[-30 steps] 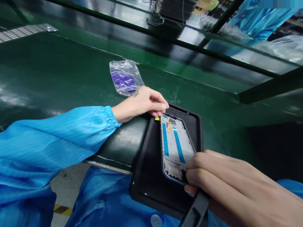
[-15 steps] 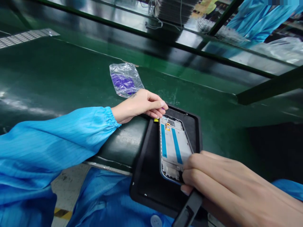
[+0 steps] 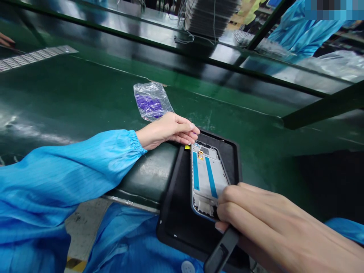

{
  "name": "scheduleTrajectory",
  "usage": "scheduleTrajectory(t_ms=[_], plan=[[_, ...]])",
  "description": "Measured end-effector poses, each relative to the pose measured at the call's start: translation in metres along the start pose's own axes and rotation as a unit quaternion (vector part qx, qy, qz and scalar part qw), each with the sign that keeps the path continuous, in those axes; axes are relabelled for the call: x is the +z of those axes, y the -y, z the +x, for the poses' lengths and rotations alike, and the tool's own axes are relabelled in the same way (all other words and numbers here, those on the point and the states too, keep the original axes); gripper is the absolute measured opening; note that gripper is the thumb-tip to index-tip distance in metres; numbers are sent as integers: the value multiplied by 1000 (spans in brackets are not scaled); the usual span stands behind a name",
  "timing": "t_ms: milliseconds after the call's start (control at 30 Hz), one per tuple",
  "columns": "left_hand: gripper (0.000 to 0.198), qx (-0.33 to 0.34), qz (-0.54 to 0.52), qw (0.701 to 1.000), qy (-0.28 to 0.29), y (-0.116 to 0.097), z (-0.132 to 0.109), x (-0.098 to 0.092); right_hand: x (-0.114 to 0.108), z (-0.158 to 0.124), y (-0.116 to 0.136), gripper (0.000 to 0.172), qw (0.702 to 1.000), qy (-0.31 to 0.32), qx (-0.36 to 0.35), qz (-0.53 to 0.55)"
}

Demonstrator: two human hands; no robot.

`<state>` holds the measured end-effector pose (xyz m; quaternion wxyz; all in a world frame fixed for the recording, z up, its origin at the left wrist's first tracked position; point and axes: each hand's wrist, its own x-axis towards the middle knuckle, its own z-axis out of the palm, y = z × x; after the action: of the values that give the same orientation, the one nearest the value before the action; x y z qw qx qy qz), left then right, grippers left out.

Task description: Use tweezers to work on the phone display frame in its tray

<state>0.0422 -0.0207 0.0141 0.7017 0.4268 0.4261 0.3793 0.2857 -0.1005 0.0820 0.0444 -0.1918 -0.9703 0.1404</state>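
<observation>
A phone frame with two blue strips and a small orange flex piece lies tilted over a black tray. My left hand is pinched at the frame's top left corner, with a tiny purple bit showing between the fingertips. At the frame's lower right, my right hand is closed around a black-handled tool; its fingers touch the frame's edge, and the tool's working end is hidden. A yellow tab shows on the tray's left rim.
A clear plastic bag with purple pieces lies beyond my left hand. A metal strip is at the far left. Behind a green rail are cables and a person's blue sleeve. Another person's hand shows at the left edge.
The view has shifted slightly, and another person's hand has come into sight at the left edge. My two hands keep nearly the same places at the phone frame.
</observation>
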Motion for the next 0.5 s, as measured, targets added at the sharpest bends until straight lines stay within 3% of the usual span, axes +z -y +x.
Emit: scheduleTrajectory(t_ms=[367,500], plan=[[16,50,43,998,-4,7,3,2,2,3,4,20,999,11,-35,-21],[15,52,46,998,-7,7,3,2,4,6,7,22,999,45,-28,-11]])
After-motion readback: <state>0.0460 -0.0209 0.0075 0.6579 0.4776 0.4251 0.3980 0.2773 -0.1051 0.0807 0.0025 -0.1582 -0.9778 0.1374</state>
